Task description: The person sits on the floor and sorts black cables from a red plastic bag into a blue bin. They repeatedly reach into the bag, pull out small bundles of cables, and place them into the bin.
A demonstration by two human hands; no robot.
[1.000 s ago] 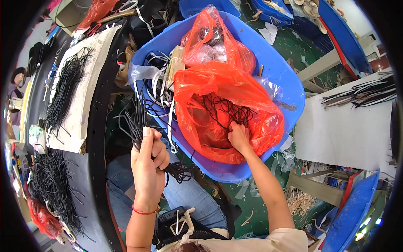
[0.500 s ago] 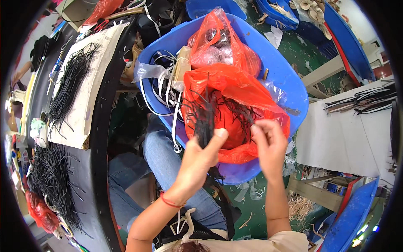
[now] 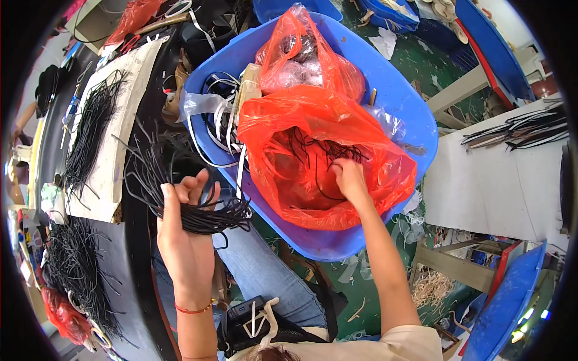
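Black cord lengths form a bundle of cords (image 3: 198,213) gripped in the left hand (image 3: 183,231). The fingers close around the middle of the bundle, and loose ends fan out up and to the left, above the person's lap. The right hand (image 3: 348,179) reaches down into the open orange plastic bag (image 3: 313,120); its fingers curl among the loose black cords (image 3: 313,153) inside the bag, but whether they pinch one cannot be told. The orange bag sits in a large blue tub (image 3: 385,90), just right of the left hand. A second orange bag (image 3: 301,48), knotted and full, lies in the tub behind the first. White and black straps (image 3: 223,114) lie along the left wall of the tub. Left of the tub, a desk (image 3: 129,253) carries a pale board (image 3: 114,150) with a row of black cords (image 3: 90,126) laid on it. A further pile of black cords (image 3: 72,271) lies nearer the lower left edge. A white surface (image 3: 500,186) stands to the right, with dark strips (image 3: 518,129) on it.
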